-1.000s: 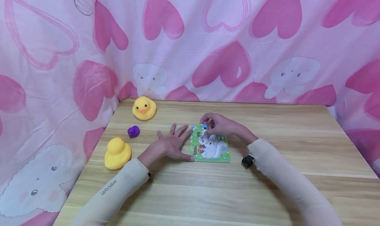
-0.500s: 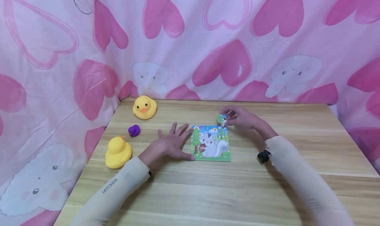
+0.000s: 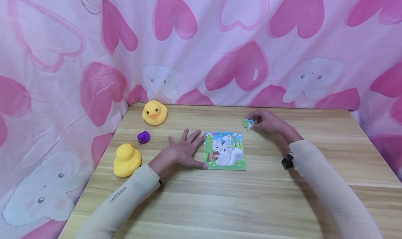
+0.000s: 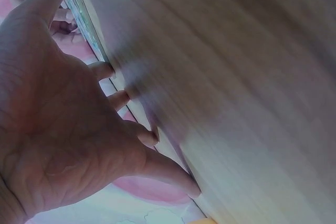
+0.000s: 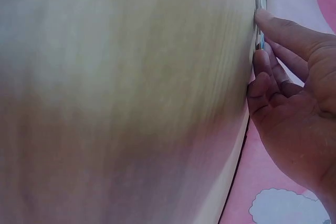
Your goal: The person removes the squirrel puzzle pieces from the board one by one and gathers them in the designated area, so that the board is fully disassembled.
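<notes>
A square picture puzzle board (image 3: 224,151) with a grey squirrel, an acorn and green trees lies flat at the middle of the table. My left hand (image 3: 183,151) lies spread along its left edge, thumb at the near corner and fingertips by the far corner. The left wrist view shows that hand (image 4: 73,124) with fingers apart on the tabletop. Right of the board's far side, my right hand (image 3: 267,122) pinches a small green and blue puzzle piece (image 3: 246,124) between thumb and fingers. In the right wrist view the puzzle piece (image 5: 260,41) shows only as a thin edge, low over the table.
On the left stand two yellow rubber ducks, one at the back (image 3: 154,112) and one nearer (image 3: 127,160), with a small purple duck (image 3: 144,137) between them. A pink heart-patterned curtain (image 3: 201,50) hangs around the wooden table (image 3: 220,204).
My right hand has lifted the puzzle piece off the board and carried it back and to the right, uncovering the whole squirrel picture. The left hand has stayed at the board's left edge.
</notes>
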A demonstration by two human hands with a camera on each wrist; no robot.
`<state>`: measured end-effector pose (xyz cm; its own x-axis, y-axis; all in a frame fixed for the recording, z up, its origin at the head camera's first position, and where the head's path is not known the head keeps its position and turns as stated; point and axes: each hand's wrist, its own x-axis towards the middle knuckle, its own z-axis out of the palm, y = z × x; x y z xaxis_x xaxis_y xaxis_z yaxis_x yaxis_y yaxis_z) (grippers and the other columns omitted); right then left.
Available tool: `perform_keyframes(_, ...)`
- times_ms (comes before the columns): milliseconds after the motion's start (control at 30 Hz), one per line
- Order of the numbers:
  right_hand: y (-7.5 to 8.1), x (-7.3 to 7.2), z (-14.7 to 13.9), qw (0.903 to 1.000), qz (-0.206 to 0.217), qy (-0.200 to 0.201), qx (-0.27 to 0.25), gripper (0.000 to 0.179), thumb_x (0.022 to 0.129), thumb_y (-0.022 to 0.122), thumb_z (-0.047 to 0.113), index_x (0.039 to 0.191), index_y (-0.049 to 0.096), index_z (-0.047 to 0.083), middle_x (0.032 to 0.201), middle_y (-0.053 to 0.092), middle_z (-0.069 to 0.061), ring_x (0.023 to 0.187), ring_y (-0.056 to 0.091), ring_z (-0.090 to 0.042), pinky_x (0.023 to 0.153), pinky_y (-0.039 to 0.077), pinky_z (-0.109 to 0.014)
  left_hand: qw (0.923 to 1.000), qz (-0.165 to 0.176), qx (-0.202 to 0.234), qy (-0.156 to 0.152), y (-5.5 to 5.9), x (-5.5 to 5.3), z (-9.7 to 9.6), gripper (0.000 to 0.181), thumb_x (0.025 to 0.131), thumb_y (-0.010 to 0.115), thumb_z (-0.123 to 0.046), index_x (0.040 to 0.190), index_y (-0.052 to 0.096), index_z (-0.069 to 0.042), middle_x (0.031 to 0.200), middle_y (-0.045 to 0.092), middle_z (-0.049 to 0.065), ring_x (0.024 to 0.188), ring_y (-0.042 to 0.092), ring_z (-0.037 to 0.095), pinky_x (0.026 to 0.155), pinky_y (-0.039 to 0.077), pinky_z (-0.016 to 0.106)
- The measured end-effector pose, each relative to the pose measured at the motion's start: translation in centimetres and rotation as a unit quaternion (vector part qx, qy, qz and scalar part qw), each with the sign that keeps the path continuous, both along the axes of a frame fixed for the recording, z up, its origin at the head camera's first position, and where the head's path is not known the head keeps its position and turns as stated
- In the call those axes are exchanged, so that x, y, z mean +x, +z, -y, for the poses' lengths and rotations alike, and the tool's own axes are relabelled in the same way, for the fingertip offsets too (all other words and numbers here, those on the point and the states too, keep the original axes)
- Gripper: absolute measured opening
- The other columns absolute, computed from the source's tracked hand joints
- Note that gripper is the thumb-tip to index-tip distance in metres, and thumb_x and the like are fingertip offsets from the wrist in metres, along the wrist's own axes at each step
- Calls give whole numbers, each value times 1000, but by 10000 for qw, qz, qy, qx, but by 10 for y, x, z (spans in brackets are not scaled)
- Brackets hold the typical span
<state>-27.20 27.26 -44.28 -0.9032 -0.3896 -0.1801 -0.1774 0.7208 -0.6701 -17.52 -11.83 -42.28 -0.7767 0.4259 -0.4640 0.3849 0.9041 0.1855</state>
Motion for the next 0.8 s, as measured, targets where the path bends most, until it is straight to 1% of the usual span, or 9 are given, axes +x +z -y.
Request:
perform_keyframes(133,1,-2,-2,10000,-34,51,10,42,95,77,8,135,69,14,122,64,-12,109,55,-31,94,52,-39,10000,54,14,16,1,-1,0,121,78,65,-89,170,3,-42,180,-12,-9,165,-14,44,108,3,96)
perform_keyframes(267,3,-2,-1,10000,-58,60,14,44,94,78,8,137,69,13,124,64,-11,110,54,-30,95,51,-38,10000,65,15,5,1,-1,-1,120,79,65,-89,170,2,-42,180,-12,-9,165,-15,44,108,3,96)
perform_keyframes(367,6,-2,-1,9999,-54,75,65,47,94,79,10,139,67,13,128,64,-11,112,53,-30,98,51,-41,10000,53,33,-5,1,-2,-1,120,79,65,-89,170,3,-41,180,-12,-9,165,-15,44,108,3,96)
perform_keyframes(433,8,-1,-1,9999,-81,67,69,50,93,80,11,141,66,11,131,65,-13,115,54,-32,101,51,-45,10000,53,43,-13,1,-2,-2,121,78,65,-89,170,3,-41,180,-12,-8,165,-14,45,107,3,96)
perform_keyframes(600,15,8,8,9992,-394,16,102,58,94,80,14,146,59,2,142,62,-21,127,58,-40,111,51,-59,10000,86,43,25,1,-2,-3,121,78,66,-88,170,4,-42,180,-11,-9,165,-15,45,108,3,96)
perform_keyframes(700,19,14,21,9979,-625,70,143,59,94,79,15,145,57,-3,143,61,-24,130,60,-44,110,52,-62,9999,109,42,51,0,-1,-2,122,77,67,-88,170,3,-42,180,-12,-9,165,-15,44,108,2,96)
perform_keyframes(800,19,18,34,9963,-809,114,284,58,93,81,17,143,60,-3,140,63,-25,128,62,-45,108,53,-62,9999,97,53,49,0,0,-1,122,77,67,-88,170,3,-41,180,-12,-9,165,-15,44,107,1,96)
